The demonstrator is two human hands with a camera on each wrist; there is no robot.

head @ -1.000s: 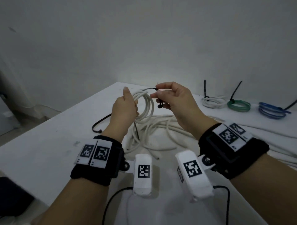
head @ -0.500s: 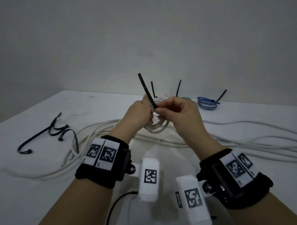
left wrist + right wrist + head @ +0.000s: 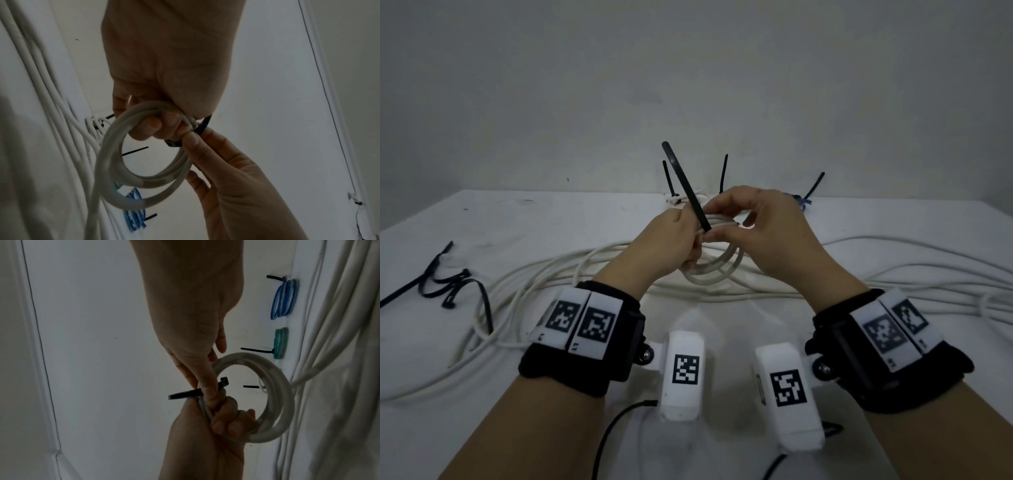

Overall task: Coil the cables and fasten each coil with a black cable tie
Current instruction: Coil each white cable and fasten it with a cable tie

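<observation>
Coils of thick white round cable are held above the white table by the left hand, whose fingers are curled through the loops and closed round them. A flat black plastic cable tie is pinched between thumb and forefinger of the right hand, right beside the left fingers; its long tail is pointed up and away (its square head is seen by the right thumb in the right wrist view). The cable's loose length is trailed across the table under both hands. Near the far edge, three tied coils are laid in a row: white, green and blue. Spare black ties are left at the left.
</observation>
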